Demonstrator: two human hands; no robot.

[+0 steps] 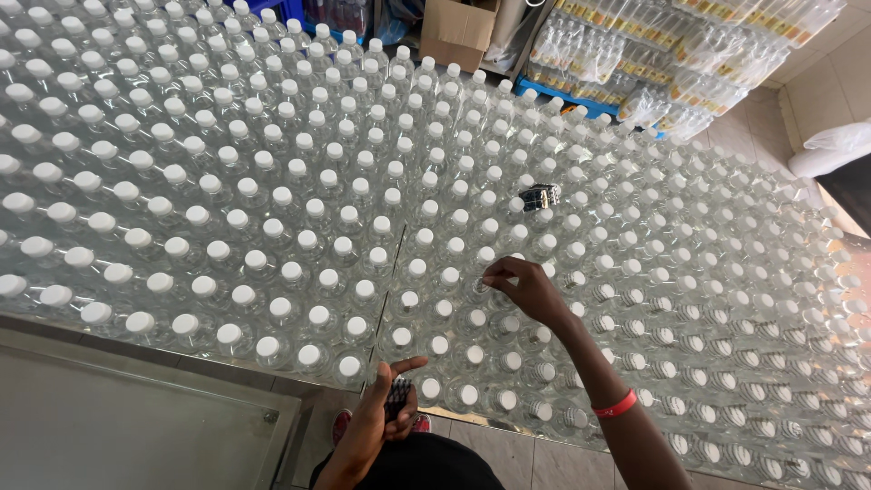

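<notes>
A wide field of clear plastic bottles (272, 181) stood packed shoulder to shoulder, most of them topped with white screw caps, while the ones toward the right carried dark-striped bands about their necks. The person's right hand (531, 290), with a red band (615, 405) at the wrist, reached out over the near rows, its fingers (494, 275) pinched together on the top of one clear capped bottle (478, 289) in the middle of the field, clenched on something too small for me to make out. The left hand (386, 413) hung lower, close to the body and just off the near edge of the bottles, its fingers curled around a small dark bundle of striped bands (397, 396), the thumb sticking up. A second small dark bundle (540, 196) lay on the bottle tops farther out, well apart from both hands. Beyond the field stood a brown cardboard box (458, 29) and shrink-wrapped packs of labelled bottles (671, 54) stacked on a blue pallet (567, 95). A pale tiled floor (535, 458) showed near the person's feet.
</notes>
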